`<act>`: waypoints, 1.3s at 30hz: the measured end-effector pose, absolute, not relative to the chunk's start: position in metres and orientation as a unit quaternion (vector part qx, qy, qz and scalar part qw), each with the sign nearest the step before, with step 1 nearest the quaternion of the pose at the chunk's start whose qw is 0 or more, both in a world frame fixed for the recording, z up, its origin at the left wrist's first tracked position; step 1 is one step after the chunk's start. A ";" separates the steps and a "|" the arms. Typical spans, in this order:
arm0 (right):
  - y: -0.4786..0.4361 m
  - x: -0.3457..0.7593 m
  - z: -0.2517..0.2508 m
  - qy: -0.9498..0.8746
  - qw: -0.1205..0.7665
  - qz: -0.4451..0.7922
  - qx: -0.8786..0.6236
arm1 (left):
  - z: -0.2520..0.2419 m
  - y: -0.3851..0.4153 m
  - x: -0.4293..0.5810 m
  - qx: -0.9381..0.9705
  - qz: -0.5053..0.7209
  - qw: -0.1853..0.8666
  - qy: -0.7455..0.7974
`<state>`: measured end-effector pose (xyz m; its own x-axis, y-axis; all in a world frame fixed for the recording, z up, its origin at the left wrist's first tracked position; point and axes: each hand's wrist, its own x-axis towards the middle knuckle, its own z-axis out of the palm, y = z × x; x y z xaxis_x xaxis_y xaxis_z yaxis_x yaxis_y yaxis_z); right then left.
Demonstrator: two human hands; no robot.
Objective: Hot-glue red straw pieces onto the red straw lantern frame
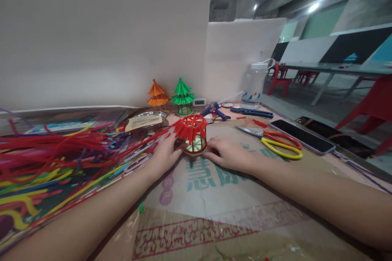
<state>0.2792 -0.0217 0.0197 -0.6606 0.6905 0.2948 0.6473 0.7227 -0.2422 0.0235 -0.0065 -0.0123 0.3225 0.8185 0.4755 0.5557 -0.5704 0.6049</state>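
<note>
A small round pavilion model (192, 127) with a red pipe-cleaner roof, open at the top, stands upright on the cardboard-covered table. Its base is pale green, with thin brown posts between base and roof. My left hand (168, 151) grips the left side of the base, thumb at the front. On the other side my right hand (225, 153) has its curled fingers against the base's right edge. Behind it stand an orange pagoda model (158, 94) and a green pagoda model (182, 97).
Many loose pipe cleaners (61, 151) heap up at the left. A glue gun (213, 109), blue-handled pliers (251, 112), scissors (275, 142), a phone (302, 136) and a water bottle (253, 87) lie or stand to the right. A white board (104, 45) walls off the back.
</note>
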 end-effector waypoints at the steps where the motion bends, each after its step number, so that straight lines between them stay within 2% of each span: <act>1: -0.022 0.279 0.020 -0.910 0.182 0.061 -0.368 | -0.013 -0.006 0.023 0.796 0.390 0.167 0.432; 15: -0.017 0.284 0.022 -0.920 0.141 0.068 -0.358 | -0.008 -0.011 0.028 0.803 0.355 0.126 0.461; 39: -0.017 0.285 0.019 -0.918 0.161 0.075 -0.355 | -0.010 -0.011 0.029 0.810 0.339 0.097 0.469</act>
<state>0.2850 -0.0169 0.0191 -0.6952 0.6767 0.2425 0.6280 0.7359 -0.2531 0.0285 -0.0108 -0.0104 0.3303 0.8252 0.4582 0.6935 -0.5415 0.4752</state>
